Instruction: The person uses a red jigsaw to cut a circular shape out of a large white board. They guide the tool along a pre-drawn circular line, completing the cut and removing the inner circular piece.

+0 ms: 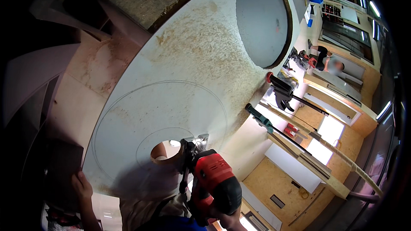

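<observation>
A white board [128, 119] covered in wood dust lies before me, with pencilled circles drawn on it. My right hand [229, 220] is closed round a red and black jigsaw [216, 175], whose front end and metal base rest at the board's near right. Just left of that base, a round hole [166, 150] is cut inside the smaller pencilled circle. At the lower left, my left hand [81, 186] touches the edge of a dark panel beside the board, fingers loosely extended and holding nothing visible. The jigsaw's blade is hidden.
A black clamp [282, 90] and a green clamp [261, 117] grip the board's right edge. A large round cutout [263, 21] sits at its far end. A hose [342, 154] crosses the right side. Another person [327, 60] works farther back with a red tool.
</observation>
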Available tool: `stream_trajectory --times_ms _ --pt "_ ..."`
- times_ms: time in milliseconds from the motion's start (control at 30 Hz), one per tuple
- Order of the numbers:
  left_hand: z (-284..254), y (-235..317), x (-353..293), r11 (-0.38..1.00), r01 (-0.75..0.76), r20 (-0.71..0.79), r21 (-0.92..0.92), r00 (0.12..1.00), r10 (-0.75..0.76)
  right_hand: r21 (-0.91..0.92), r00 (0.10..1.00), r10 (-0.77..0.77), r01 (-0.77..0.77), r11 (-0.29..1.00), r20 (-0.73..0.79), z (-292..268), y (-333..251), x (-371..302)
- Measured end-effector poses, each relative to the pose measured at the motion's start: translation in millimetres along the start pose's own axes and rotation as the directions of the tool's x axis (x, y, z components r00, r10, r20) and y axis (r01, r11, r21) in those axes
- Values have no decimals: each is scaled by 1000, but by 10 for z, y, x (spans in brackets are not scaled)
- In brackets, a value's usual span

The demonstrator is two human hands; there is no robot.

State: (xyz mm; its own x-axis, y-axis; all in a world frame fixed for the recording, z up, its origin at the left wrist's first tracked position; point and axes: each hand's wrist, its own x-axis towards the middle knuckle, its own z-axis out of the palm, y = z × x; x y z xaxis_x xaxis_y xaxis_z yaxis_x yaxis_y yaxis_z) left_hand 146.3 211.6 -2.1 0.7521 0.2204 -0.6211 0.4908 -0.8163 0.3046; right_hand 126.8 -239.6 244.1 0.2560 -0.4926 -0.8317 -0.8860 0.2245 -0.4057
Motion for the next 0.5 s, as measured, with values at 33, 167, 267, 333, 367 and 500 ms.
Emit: stream_trajectory --times_ms 33,167,267,333,367,500 --pt "6 -10 4 1000 -18 -7 -22 1000 17 -7 1000 -18 18 1000 10 -26 28 8" --pt "97 -93 -21 1000 -17 -99 -3 995 17 0 996 -93 93 996 18 -49 79 29" --pt "130 -128 -3 998 -48 -133 -26 990 45 -33 996 -91 92 995 24 -75 80 38" --pt "60 -75 12 997 -42 -62 -62 997 38 -50 996 -74 77 996 50 -128 108 36" --pt "30 -25 16 996 -38 -27 -78 999 36 -44 995 -70 74 996 70 -160 129 38" --pt "64 34 -8 995 -67 -116 -76 992 58 -96 993 -96 102 990 66 -205 193 38"
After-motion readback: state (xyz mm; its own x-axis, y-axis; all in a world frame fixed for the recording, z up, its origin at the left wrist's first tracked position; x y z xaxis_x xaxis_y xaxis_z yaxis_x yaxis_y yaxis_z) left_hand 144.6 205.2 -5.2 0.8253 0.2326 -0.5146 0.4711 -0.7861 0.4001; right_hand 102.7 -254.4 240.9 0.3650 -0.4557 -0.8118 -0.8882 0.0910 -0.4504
